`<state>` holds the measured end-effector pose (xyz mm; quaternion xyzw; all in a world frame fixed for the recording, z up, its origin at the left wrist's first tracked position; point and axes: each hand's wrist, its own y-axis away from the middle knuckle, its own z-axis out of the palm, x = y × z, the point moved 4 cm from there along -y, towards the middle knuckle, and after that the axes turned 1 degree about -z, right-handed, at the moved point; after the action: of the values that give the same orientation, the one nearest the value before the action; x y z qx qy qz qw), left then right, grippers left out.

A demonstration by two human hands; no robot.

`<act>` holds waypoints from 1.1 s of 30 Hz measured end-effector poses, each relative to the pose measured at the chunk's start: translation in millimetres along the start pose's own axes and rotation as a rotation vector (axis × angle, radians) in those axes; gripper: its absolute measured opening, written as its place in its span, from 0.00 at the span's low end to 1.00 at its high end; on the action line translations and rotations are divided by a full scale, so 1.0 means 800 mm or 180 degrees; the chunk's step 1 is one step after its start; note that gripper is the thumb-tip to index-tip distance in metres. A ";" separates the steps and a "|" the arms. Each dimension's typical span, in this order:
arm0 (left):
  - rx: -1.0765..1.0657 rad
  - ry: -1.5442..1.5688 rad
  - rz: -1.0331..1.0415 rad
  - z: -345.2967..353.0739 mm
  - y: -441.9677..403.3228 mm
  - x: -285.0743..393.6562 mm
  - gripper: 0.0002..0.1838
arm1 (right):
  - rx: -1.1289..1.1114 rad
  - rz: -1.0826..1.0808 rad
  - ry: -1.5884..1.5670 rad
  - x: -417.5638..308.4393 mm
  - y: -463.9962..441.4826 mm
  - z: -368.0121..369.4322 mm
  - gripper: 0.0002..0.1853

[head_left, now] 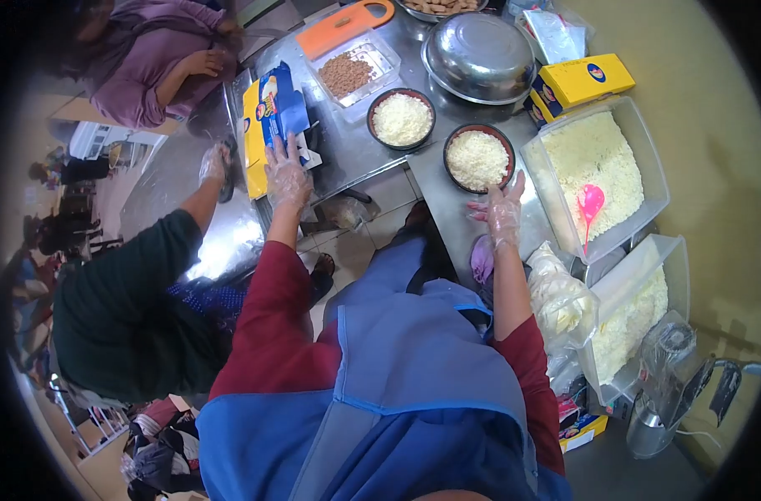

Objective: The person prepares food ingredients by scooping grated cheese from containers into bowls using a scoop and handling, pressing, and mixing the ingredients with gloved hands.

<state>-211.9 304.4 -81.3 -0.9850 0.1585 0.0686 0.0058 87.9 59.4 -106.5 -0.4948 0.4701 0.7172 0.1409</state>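
Note:
My left hand (289, 180), in a clear plastic glove, lies with outstretched fingers against the near end of a blue and yellow carton (272, 108). The carton's blue flap stands up. My right hand (504, 213), also gloved, has its fingers apart at the near rim of a dark round bowl (478, 159) heaped with white shreds; whether it touches the rim I cannot tell. A second such bowl (401, 119), filled the same way, stands further back. A clear tub (660, 196) of white shreds, with a pink spoon (590, 204) in it, is at the right.
Brown crumbs lie in a clear container (385, 58) beside an orange cutting board (339, 29). Behind the bowls sits an upturned metal bowl (481, 58). Yellow boxes (585, 79), another tub (639, 321) and a filled piping bag (560, 296) are rightward. A co-worker's gloved hand (215, 163) is left.

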 end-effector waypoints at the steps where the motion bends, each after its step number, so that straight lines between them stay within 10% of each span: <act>1: 0.0145 0.0038 0.0017 0.016 -0.006 -0.005 0.39 | -0.0050 -0.0133 -0.0052 -0.001 0.008 0.000 0.43; 18: 0.0569 0.0702 0.1179 -0.056 0.052 0.119 0.44 | -0.0075 -0.1214 0.2671 0.019 0.140 -0.064 0.37; 28: 0.0547 0.2020 0.2941 -0.130 0.087 0.282 0.37 | 0.0114 -0.2017 0.1464 -0.095 0.285 -0.079 0.32; 33: 0.0312 0.2486 0.3358 -0.135 0.112 0.301 0.37 | 0.0817 -0.1338 0.1306 -0.094 0.345 -0.142 0.16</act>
<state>1.1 140.7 -6.7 -0.7262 0.6134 -0.3075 -0.0417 4.6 -156.2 96.9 -0.6935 0.4628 0.4925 0.2495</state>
